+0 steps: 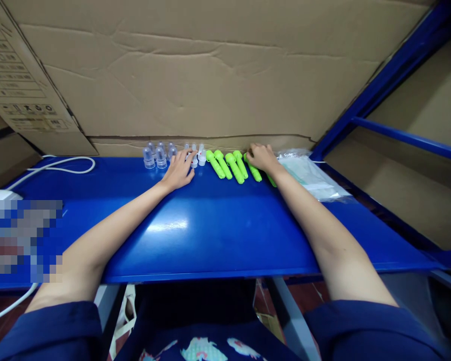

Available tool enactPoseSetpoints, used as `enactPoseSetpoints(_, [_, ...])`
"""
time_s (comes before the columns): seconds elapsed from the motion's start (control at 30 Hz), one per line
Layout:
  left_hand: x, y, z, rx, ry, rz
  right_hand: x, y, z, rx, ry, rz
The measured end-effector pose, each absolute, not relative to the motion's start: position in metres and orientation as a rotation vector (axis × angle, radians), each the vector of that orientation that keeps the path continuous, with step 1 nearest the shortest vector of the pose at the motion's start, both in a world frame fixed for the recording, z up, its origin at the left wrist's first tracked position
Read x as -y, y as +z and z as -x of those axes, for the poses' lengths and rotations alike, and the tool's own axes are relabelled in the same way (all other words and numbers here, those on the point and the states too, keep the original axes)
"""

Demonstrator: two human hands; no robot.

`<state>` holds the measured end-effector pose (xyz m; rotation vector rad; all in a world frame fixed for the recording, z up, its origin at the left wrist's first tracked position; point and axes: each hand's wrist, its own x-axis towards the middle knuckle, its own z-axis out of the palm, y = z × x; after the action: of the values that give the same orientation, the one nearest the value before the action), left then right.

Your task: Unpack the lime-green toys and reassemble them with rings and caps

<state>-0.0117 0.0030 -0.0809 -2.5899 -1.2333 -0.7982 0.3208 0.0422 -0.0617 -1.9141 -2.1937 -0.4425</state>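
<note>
My left hand (179,168) reaches over a group of small clear-and-white plastic pieces (202,156), its fingers apart and touching or just above them. Left of it stand several clear plastic domed caps (161,156). My right hand (262,156) is at the right end of a row of bright green torch-shaped plastic handles (236,168), over the last few of them. Its fingertips are partly hidden, so whether it grips a handle does not show.
A clear plastic bag with pale contents (311,175) lies right of the handles on the blue table (218,235). Cardboard (195,75) walls the back. A white cable (75,168) and a white device (2,195) are at left. A blue frame (406,135) rises at right.
</note>
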Motion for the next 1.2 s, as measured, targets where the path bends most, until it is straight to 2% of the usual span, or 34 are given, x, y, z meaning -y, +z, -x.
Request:
enactPoseSetpoints(0.73, [-0.02,-0.089,0.014,1.115,-1.017,2.681,-0.035,-0.06,-0.314,2.205,-0.442,1.924])
enactPoseSetpoints(1.03, [-0.022,-0.093,0.015,1.179,-0.98,2.757,-0.041,-0.066,-0.315,2.23,-0.486,1.935])
enactPoseSetpoints(1.2, [-0.023,-0.092,0.015,1.23,-0.841,2.77,-0.039,-0.063,-0.313,2.228,-0.458,1.962])
